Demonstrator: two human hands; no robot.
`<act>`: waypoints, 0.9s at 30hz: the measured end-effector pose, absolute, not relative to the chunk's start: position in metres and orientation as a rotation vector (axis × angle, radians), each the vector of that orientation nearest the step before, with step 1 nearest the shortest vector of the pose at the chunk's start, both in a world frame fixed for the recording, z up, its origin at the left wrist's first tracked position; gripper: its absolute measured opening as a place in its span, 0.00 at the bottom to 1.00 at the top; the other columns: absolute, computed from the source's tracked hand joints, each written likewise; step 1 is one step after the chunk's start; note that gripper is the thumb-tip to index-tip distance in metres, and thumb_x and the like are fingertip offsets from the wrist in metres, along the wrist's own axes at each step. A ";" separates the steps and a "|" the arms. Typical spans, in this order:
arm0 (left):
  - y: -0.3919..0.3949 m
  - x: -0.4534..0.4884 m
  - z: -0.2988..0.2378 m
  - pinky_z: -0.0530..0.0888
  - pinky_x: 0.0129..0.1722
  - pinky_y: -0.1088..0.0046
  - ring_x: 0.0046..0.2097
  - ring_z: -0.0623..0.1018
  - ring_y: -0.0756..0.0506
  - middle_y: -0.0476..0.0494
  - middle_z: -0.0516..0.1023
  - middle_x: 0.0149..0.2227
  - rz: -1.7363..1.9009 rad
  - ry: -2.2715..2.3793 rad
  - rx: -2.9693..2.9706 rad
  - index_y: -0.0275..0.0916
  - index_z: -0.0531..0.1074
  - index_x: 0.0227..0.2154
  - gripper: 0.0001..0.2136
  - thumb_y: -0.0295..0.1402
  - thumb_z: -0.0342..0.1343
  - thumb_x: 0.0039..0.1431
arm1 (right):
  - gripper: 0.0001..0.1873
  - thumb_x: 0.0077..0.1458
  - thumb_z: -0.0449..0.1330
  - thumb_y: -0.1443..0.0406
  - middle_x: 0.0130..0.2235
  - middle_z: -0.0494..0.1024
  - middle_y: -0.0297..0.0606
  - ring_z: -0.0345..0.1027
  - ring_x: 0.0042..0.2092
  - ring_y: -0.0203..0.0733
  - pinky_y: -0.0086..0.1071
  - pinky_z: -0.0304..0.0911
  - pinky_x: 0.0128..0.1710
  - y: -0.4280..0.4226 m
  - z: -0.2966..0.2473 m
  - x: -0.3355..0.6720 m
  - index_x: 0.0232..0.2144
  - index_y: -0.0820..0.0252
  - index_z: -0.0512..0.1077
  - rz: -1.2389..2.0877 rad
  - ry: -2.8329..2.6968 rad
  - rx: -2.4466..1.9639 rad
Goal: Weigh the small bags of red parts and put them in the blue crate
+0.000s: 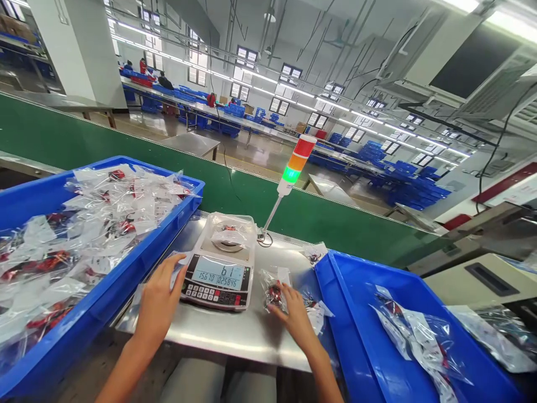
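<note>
My left hand (157,299) rests at the left edge of the digital scale (218,280), thumb and fingers apart, holding nothing. On the scale's pan lies a clear plastic bag (230,232) with a red item inside; the display is lit. To the right of the scale, my right hand (296,316) has its thumb and fingers closed on another clear plastic bag (274,288), which holds a red and dark item and lies on the metal table (235,336). Just beyond that hand, another bag (319,313) lies against the right blue bin.
A blue bin (168,224) heaped with bagged red items stands at left. The right blue bin (348,313) holds a few bags. One small bag (314,253) lies by its corner. A signal tower (291,170), lit green, stands behind the scale, before a green barrier (251,196).
</note>
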State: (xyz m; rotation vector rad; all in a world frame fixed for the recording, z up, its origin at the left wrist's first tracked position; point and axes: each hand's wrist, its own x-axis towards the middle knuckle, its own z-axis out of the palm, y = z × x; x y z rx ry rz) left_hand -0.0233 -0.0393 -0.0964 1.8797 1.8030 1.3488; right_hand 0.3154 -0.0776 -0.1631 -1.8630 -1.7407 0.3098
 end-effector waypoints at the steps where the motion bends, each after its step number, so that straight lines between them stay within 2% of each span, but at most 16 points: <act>1: -0.040 -0.021 -0.095 0.73 0.53 0.58 0.51 0.78 0.36 0.38 0.79 0.49 1.346 1.797 1.871 0.41 0.71 0.49 0.24 0.52 0.40 0.68 | 0.27 0.52 0.65 0.56 0.62 0.72 0.45 0.63 0.62 0.63 0.56 0.58 0.60 -0.085 -0.178 0.314 0.55 0.53 0.74 0.290 -1.767 -1.912; 3: -0.039 -0.016 -0.092 0.73 0.53 0.58 0.51 0.78 0.37 0.38 0.79 0.49 1.342 1.771 1.872 0.40 0.72 0.48 0.23 0.51 0.40 0.68 | 0.28 0.55 0.61 0.60 0.66 0.66 0.42 0.60 0.65 0.61 0.56 0.56 0.61 -0.096 -0.198 0.308 0.59 0.51 0.70 0.223 -1.755 -1.964; 4: -0.038 -0.013 -0.090 0.73 0.53 0.58 0.51 0.78 0.37 0.38 0.79 0.48 1.344 1.751 1.883 0.40 0.72 0.48 0.22 0.50 0.41 0.68 | 0.26 0.58 0.57 0.62 0.66 0.67 0.41 0.61 0.64 0.59 0.56 0.55 0.62 -0.098 -0.204 0.306 0.60 0.51 0.70 0.188 -1.720 -1.967; 8: -0.034 -0.001 -0.079 0.72 0.54 0.58 0.51 0.77 0.37 0.38 0.79 0.48 1.384 1.673 1.955 0.39 0.72 0.47 0.19 0.46 0.42 0.69 | 0.22 0.64 0.48 0.62 0.54 0.80 0.43 0.73 0.54 0.54 0.58 0.48 0.65 -0.098 -0.199 0.308 0.53 0.55 0.75 0.150 -1.574 -1.867; 10: -0.029 0.008 -0.071 0.71 0.54 0.58 0.52 0.77 0.38 0.38 0.79 0.48 1.413 1.622 2.014 0.39 0.72 0.47 0.18 0.43 0.42 0.70 | 0.21 0.65 0.48 0.59 0.51 0.82 0.44 0.75 0.52 0.53 0.57 0.51 0.64 -0.098 -0.189 0.311 0.51 0.56 0.77 0.203 -1.484 -1.793; 12: -0.018 0.019 -0.062 0.71 0.56 0.60 0.52 0.76 0.40 0.38 0.79 0.48 1.418 1.525 2.102 0.38 0.72 0.47 0.16 0.39 0.43 0.70 | 0.22 0.64 0.50 0.54 0.50 0.82 0.45 0.75 0.51 0.54 0.53 0.60 0.59 -0.099 -0.178 0.314 0.49 0.57 0.78 0.292 -1.335 -1.753; 15: 0.006 0.040 -0.053 0.70 0.60 0.59 0.56 0.74 0.40 0.39 0.78 0.51 1.308 1.336 2.284 0.38 0.73 0.47 0.13 0.34 0.46 0.69 | 0.25 0.57 0.58 0.48 0.48 0.83 0.47 0.75 0.51 0.58 0.50 0.65 0.53 -0.103 -0.163 0.319 0.47 0.58 0.79 0.415 -1.051 -1.708; 18: 0.033 0.065 -0.054 0.66 0.64 0.54 0.63 0.70 0.38 0.40 0.76 0.56 1.132 1.228 2.392 0.40 0.73 0.50 0.15 0.26 0.55 0.60 | 0.29 0.47 0.67 0.46 0.47 0.83 0.48 0.75 0.51 0.59 0.47 0.67 0.52 -0.104 -0.146 0.321 0.45 0.61 0.80 0.499 -0.790 -1.556; 20: 0.047 0.082 -0.059 0.63 0.66 0.51 0.64 0.68 0.37 0.42 0.76 0.58 1.108 1.221 2.380 0.42 0.75 0.48 0.19 0.21 0.58 0.53 | 0.30 0.45 0.69 0.48 0.47 0.83 0.47 0.75 0.51 0.57 0.44 0.69 0.51 -0.103 -0.131 0.320 0.45 0.61 0.80 0.548 -0.693 -1.445; 22: 0.058 0.094 -0.063 0.64 0.65 0.52 0.62 0.72 0.38 0.44 0.79 0.53 1.172 1.247 2.321 0.43 0.78 0.42 0.17 0.19 0.57 0.51 | 0.28 0.47 0.69 0.49 0.48 0.83 0.46 0.75 0.51 0.55 0.43 0.68 0.52 -0.099 -0.113 0.314 0.46 0.60 0.80 0.578 -0.683 -1.369; 24: 0.068 0.098 -0.062 0.70 0.61 0.57 0.56 0.77 0.40 0.44 0.82 0.47 1.303 1.317 2.207 0.43 0.78 0.38 0.13 0.21 0.54 0.56 | 0.26 0.50 0.67 0.50 0.48 0.83 0.45 0.75 0.51 0.54 0.43 0.68 0.53 -0.089 -0.092 0.304 0.46 0.60 0.80 0.566 -0.741 -1.324; 27: 0.084 0.080 -0.047 0.75 0.49 0.62 0.46 0.81 0.41 0.41 0.83 0.43 1.595 1.513 1.899 0.40 0.77 0.40 0.12 0.30 0.47 0.65 | 0.19 0.56 0.63 0.54 0.48 0.83 0.42 0.75 0.50 0.51 0.42 0.68 0.52 -0.057 -0.062 0.284 0.45 0.58 0.79 0.497 -1.013 -1.283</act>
